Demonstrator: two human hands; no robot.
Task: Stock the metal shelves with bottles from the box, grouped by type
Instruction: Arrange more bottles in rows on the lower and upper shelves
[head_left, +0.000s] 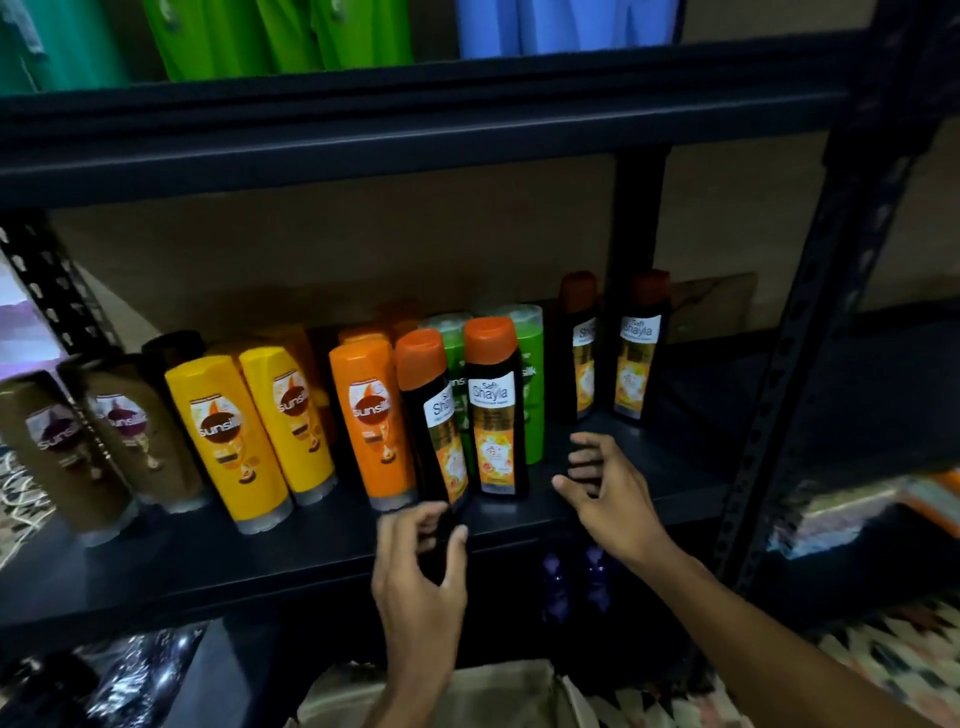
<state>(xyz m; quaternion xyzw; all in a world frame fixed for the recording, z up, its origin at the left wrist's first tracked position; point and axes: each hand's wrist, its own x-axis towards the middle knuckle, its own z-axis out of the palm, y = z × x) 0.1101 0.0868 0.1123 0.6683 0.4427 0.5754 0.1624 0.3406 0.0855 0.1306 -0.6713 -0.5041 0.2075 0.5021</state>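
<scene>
Stand the tilted black bottle (434, 421), pinched low by your left hand (418, 577), upright beside its twin (493, 410), steadying with your spread, empty right hand (605, 488).

Box (431, 691) cut off below — green bottles (270, 36) above.

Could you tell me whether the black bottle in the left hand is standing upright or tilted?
Tilted. The black bottle leans with its orange cap to the left, base held by the left hand, unlike the upright one beside it.
</scene>
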